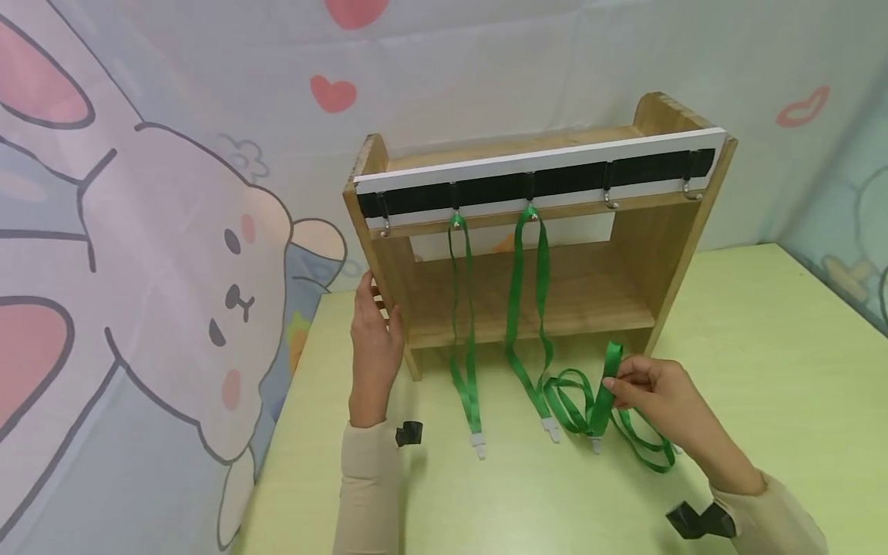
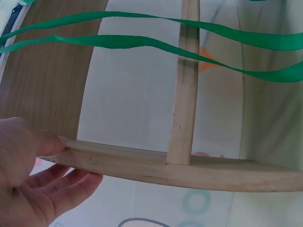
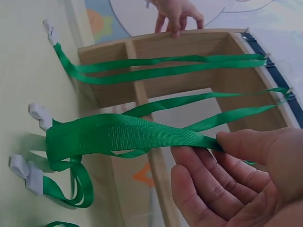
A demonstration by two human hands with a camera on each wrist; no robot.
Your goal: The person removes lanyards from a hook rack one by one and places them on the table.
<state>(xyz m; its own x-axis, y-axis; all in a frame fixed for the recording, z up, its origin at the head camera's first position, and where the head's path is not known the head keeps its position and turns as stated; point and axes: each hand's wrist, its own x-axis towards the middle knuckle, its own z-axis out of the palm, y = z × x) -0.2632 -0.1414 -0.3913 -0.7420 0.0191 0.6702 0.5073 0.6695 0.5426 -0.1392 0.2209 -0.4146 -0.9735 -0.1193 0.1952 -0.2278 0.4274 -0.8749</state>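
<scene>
A small wooden shelf [image 1: 590, 297] stands on the table, a white board with a black strip and a row of metal hooks along its top front. My left hand [image 1: 376, 343] grips the edge of its left side panel [image 2: 123, 163], thumb on one face and fingers on the other. My right hand [image 1: 655, 391] pinches the strap of a green lanyard [image 3: 94, 137] between thumb and fingers, lifting part of it above the table in front. Two other green lanyards hang from hooks: one [image 1: 473, 397] on the second from the left, another [image 1: 514, 312] on the middle hook.
Another green lanyard [image 1: 645, 460] lies looped on the table [image 1: 499, 509] near my right hand. The far left hook [image 1: 385, 229] and the two right hooks, including the end hook [image 1: 691, 193], carry nothing. A cartoon-printed cloth [image 1: 486, 85] stands behind the shelf.
</scene>
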